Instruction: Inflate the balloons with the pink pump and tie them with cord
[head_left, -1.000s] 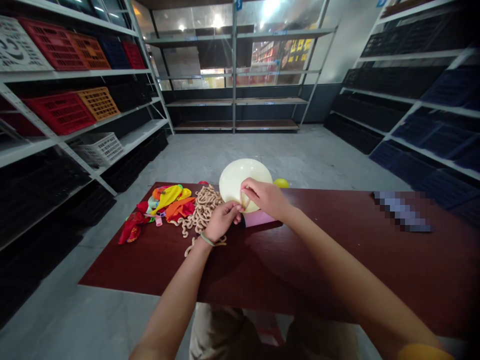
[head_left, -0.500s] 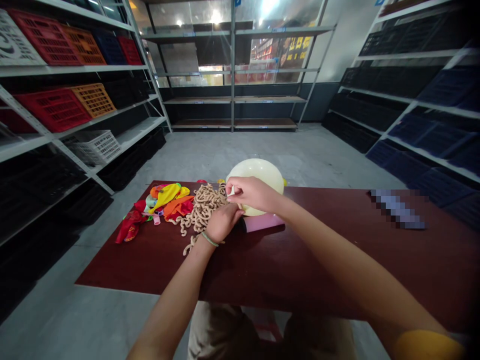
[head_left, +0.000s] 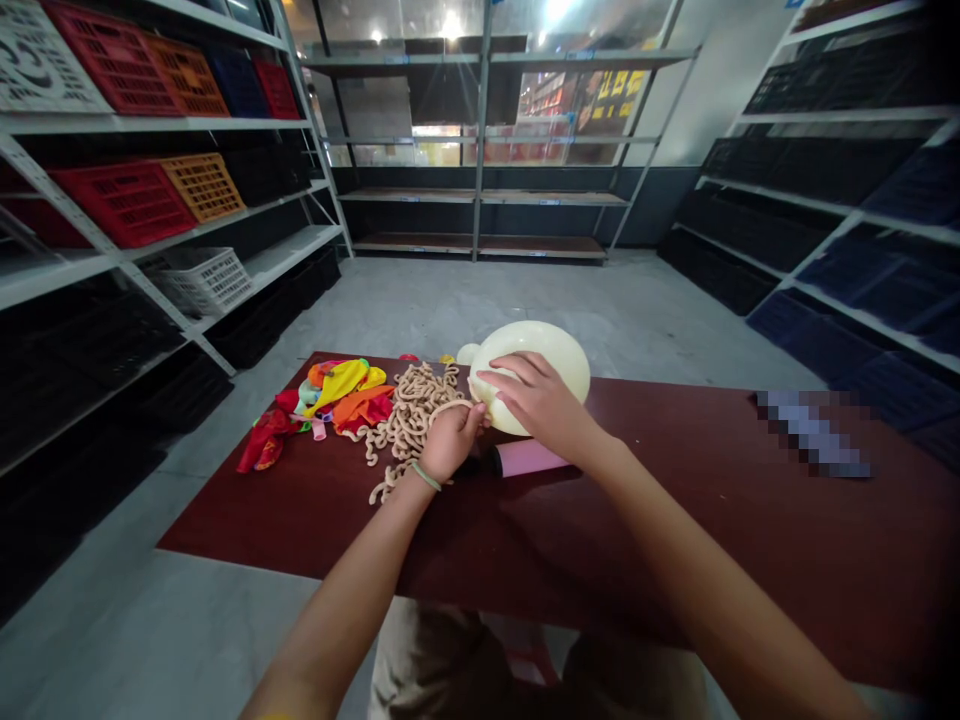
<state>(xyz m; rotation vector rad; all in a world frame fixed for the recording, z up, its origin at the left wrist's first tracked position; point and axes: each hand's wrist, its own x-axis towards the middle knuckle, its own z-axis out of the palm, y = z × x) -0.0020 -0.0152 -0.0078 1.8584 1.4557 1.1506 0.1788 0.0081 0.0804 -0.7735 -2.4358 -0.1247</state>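
An inflated pale yellow balloon is at the table's far edge. My right hand lies against its near side, fingers spread and slightly curved. My left hand is closed in a pinch at the balloon's lower left, where its neck seems to be; the fingers partly hide it. A tan strand passes just above that hand, and I cannot tell whether it is held. A small pale round bulge shows beside the balloon. Below my right hand lies a pink cylinder with a dark end.
Tan curly strands are heaped left of my hands. Beyond them lie limp coloured balloons. A blurred bluish object rests on the right of the dark red table. Shelves with crates stand around.
My right hand has left the pinch beside my left hand, moved right and opened onto the balloon. My left hand stays closed in nearly the same place. The view has shifted slightly.
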